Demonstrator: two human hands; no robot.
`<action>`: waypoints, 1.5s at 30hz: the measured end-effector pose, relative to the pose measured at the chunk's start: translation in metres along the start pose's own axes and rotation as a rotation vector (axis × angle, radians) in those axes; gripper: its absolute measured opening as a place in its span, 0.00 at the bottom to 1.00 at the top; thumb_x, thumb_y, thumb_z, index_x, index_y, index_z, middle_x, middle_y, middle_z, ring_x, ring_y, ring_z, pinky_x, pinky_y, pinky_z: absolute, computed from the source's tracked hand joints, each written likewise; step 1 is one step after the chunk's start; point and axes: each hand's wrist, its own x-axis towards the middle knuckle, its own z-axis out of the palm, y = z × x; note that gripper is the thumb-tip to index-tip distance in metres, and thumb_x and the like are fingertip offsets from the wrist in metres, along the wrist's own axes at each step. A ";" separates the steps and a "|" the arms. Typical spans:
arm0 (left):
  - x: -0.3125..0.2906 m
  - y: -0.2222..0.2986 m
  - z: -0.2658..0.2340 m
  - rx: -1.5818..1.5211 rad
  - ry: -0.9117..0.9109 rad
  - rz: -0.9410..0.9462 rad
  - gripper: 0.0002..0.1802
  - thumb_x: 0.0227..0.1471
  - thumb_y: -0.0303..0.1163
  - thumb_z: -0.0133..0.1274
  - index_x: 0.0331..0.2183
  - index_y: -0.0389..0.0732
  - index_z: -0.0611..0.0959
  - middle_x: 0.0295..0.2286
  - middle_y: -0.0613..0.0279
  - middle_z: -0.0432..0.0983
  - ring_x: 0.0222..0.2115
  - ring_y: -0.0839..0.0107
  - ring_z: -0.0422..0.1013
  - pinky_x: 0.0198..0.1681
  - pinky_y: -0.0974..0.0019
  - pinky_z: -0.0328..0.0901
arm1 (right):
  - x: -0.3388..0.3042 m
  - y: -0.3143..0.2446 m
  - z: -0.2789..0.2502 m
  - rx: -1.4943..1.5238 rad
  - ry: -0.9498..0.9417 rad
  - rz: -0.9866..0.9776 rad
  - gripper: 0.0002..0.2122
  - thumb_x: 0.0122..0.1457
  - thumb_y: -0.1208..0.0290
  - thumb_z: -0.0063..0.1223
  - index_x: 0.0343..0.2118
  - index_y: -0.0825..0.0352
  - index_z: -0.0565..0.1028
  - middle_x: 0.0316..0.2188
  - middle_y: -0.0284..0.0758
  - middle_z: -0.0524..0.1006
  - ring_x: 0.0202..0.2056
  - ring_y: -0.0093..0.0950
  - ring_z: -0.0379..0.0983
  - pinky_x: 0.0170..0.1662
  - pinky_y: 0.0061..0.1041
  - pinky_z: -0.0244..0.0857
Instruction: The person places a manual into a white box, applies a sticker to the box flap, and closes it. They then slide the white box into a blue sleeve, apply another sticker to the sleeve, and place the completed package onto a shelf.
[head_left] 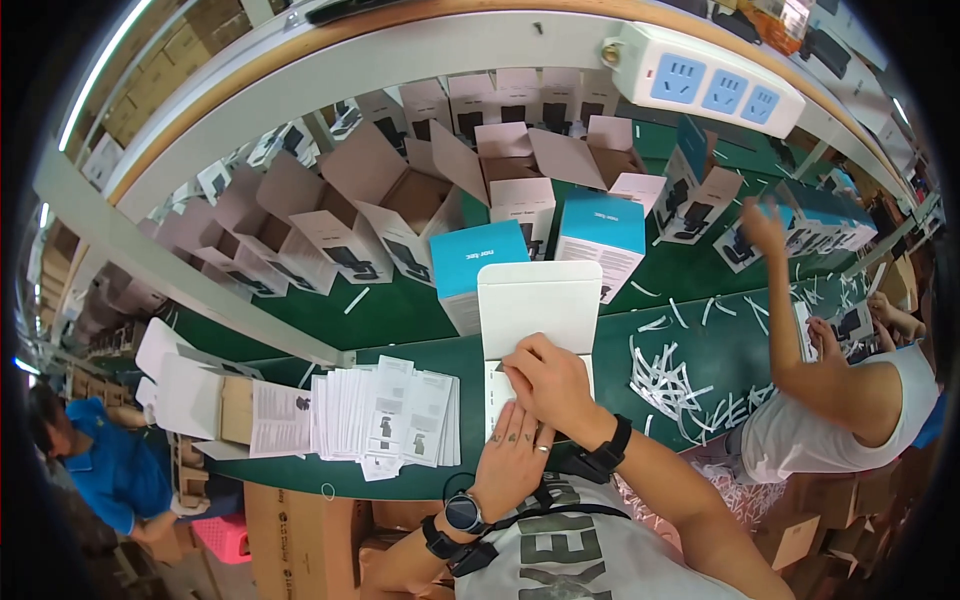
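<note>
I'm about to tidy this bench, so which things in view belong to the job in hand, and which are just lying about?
Likely part of the job:
white box, at the left hand and right hand
printed leaflets, stacked to its left
two blue-topped boxes, behind it

Probably just about:
loose paper strips, on the green bench
white power strip, overhead

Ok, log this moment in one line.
left hand: at white box; right hand: on white box; box: flap raised; box's left: printed leaflets; box's right: white strips
</note>
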 end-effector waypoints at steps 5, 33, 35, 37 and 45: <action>-0.004 0.000 -0.002 0.010 0.001 0.016 0.27 0.54 0.35 0.61 0.54 0.34 0.79 0.54 0.39 0.72 0.59 0.41 0.67 0.68 0.41 0.57 | 0.004 -0.008 -0.004 0.144 -0.068 -0.035 0.08 0.52 0.73 0.66 0.36 0.61 0.81 0.34 0.33 0.77 0.31 0.39 0.78 0.34 0.36 0.72; -0.015 -0.052 -0.062 -0.937 0.011 -0.123 0.26 0.62 0.36 0.60 0.58 0.38 0.78 0.56 0.51 0.76 0.56 0.56 0.72 0.60 0.56 0.65 | -0.048 -0.018 -0.134 0.608 -0.442 0.233 0.18 0.71 0.69 0.51 0.61 0.68 0.74 0.53 0.37 0.81 0.39 0.26 0.78 0.41 0.27 0.70; -0.018 -0.060 -0.065 -1.344 -0.042 -0.351 0.23 0.62 0.35 0.62 0.56 0.38 0.80 0.51 0.55 0.80 0.49 0.63 0.75 0.55 0.60 0.68 | -0.036 -0.035 -0.130 0.536 -0.339 0.104 0.18 0.70 0.69 0.54 0.60 0.68 0.75 0.51 0.38 0.81 0.40 0.28 0.78 0.41 0.29 0.70; -0.023 -0.061 -0.066 -1.348 0.010 -0.336 0.22 0.62 0.34 0.62 0.55 0.38 0.80 0.49 0.57 0.81 0.47 0.66 0.75 0.53 0.62 0.69 | -0.012 -0.053 -0.112 0.424 -0.350 0.032 0.17 0.66 0.70 0.58 0.56 0.67 0.77 0.47 0.38 0.81 0.41 0.33 0.78 0.41 0.33 0.70; -0.030 -0.077 -0.066 -1.299 -0.057 -0.256 0.23 0.61 0.30 0.62 0.56 0.38 0.78 0.49 0.62 0.78 0.51 0.71 0.72 0.55 0.63 0.67 | 0.043 -0.067 -0.017 0.433 -0.346 -0.224 0.09 0.60 0.68 0.65 0.40 0.64 0.79 0.36 0.36 0.78 0.39 0.39 0.77 0.42 0.36 0.71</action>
